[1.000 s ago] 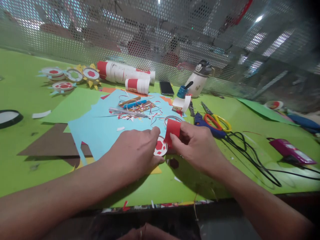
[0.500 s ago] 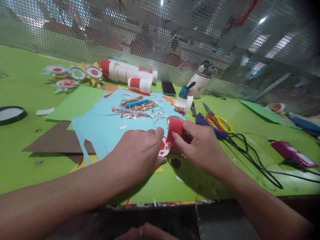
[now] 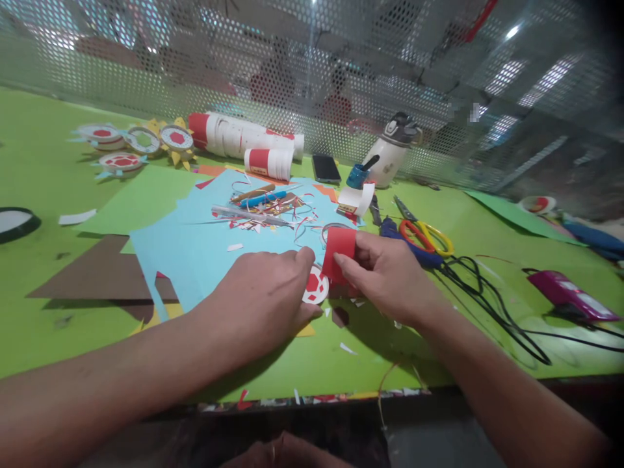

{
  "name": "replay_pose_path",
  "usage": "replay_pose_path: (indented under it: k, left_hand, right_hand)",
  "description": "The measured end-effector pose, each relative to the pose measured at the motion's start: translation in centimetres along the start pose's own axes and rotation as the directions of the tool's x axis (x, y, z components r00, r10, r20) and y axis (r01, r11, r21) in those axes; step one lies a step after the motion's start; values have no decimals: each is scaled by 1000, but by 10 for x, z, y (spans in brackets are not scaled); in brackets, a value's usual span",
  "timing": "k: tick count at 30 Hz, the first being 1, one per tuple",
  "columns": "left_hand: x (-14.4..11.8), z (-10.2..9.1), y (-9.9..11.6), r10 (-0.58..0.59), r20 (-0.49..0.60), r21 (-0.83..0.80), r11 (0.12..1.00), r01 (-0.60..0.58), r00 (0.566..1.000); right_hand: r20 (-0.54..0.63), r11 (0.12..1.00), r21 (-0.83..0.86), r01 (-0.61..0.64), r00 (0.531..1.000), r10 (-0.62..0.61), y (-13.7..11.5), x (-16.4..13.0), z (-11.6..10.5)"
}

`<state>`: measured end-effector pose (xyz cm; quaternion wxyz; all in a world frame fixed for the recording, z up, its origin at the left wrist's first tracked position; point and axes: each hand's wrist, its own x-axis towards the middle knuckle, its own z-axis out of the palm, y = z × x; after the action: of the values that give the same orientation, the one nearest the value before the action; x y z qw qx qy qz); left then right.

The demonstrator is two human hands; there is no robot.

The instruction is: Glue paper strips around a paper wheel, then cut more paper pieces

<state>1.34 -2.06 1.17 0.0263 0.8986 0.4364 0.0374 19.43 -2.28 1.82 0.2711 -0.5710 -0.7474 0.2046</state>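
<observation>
- Our right hand [image 3: 390, 276] pinches a small red rectangle of craft paper [image 3: 340, 250] between thumb and forefinger, its grip closed on the paper's right edge, so the piece stands upright just above the bench.
- Our left hand [image 3: 266, 296] lies knuckles-up with its fingertips on a small white paper disc with red patches [image 3: 314, 286]; the grip looks closed on the disc's left rim, though the fingers hide the contact itself.
- The red paper sits directly over the disc, its lower edge touching or nearly touching it; we cannot tell which.
- Both lie near the front of the green bench [image 3: 439, 338], just beside a large light-blue paper sheet [image 3: 205, 247].
- We judge the red paper very light, thin and floppy: it bends easily and creases under a hard pinch, so a hold at one edge with soft pressure suits it best.
- The disc seems equally light and likely to slide on the smooth bench, so pressing its rim flat steadies it.
- Farther right lie scissors with red and yellow handles [image 3: 426, 235], a blue glue gun [image 3: 407, 246] with its black cable, and a white bottle [image 3: 390, 153] by the mesh wall.
</observation>
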Motion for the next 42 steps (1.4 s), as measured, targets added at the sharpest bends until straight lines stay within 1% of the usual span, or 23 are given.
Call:
replay_pose_path:
  k: [3, 6, 9, 12, 17, 22, 26, 30, 35, 38, 42]
  left_hand:
    - [0, 0, 1, -10, 11, -1, 1000, 10, 1000]
    - [0, -1, 1, -16, 14, 3, 1000, 16, 1000]
    - [0, -1, 2, -8, 8, 5, 1000, 7, 1000]
    - [1, -1, 2, -18, 25, 7, 1000, 18, 1000]
    - [1, 0, 3, -28, 32, 16, 999, 27, 999]
    - [1, 0, 2, -22, 34, 8, 1000, 22, 999]
    - [1, 0, 2, -36, 28, 12, 999, 35, 999]
    - [0, 2, 1, -15, 14, 6, 1000, 15, 1000]
    - [1, 3, 1, -17, 11, 14, 1000, 17, 1000]
    - [2, 2, 1, -20, 21, 16, 1000, 19, 1000]
    - [2, 1, 0, -18, 29, 13, 1000, 17, 999]
  right_hand:
    - [53, 994, 67, -84, 995, 80, -1, -1, 0]
    - [64, 990, 84, -110, 992, 105, -1, -1, 0]
    - [61, 991, 77, -109, 993, 104, -1, -1, 1]
    - [43, 995, 36, -96, 995, 95, -1, -1, 3]
    - [79, 995, 1, -100, 992, 99, 1, -2, 4]
    - [83, 997, -5, -72, 994, 73, 2, 0, 3]
    - [100, 996, 26, -81, 992, 79, 3, 0, 4]
    - [106, 993, 76, -94, 991, 86, 5, -1, 5]
    - [108, 992, 63, -110, 989, 102, 4, -2, 5]
    - [92, 997, 11, -71, 993, 69, 3, -3, 5]
    - [44, 994, -97, 45, 998, -41, 4, -5, 4]
